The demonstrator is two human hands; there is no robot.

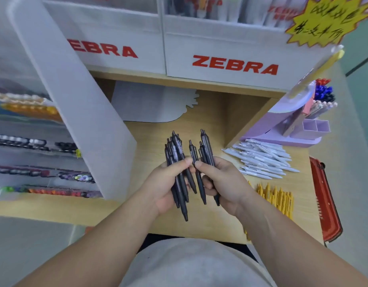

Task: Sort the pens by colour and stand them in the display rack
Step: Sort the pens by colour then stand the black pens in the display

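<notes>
Holding the black pens [177, 154] in both hands above the wooden surface [150, 139], split into two bundles plus one separate pen. Left hand [163, 184]: fingers and thumb curled round the larger bundle, roughly seven, exact count blocked by overlapping barrels. Right hand [224, 180]: lower fingers wrapped round a smaller bundle, apparently three, with thumb and forefinger pinching a single black pen [193, 151] in the gap between the bundles. Long axis of every held pen: near upright in view, button ends up and away from the body, writing tips down toward the body. Display rack [280, 131], lilac: forward and to the right of both hands, well apart from them, at the right end of the surface; right hand nearer. Judged requirement for the coming move: merge into one bundle, carry forward and rightward, lower tips-first into a rack cell. Two open-topped front cells visible; red, blue and dark pens standing in the upper tiers. White pens [263, 160]: one loose heap lying flat on the surface between right hand and rack, a dozen or more. Yellow pens [277, 196]: one row just beside the right forearm, at least seven, partly hidden by it. Red case [326, 200]: one, at the right edge.
</notes>
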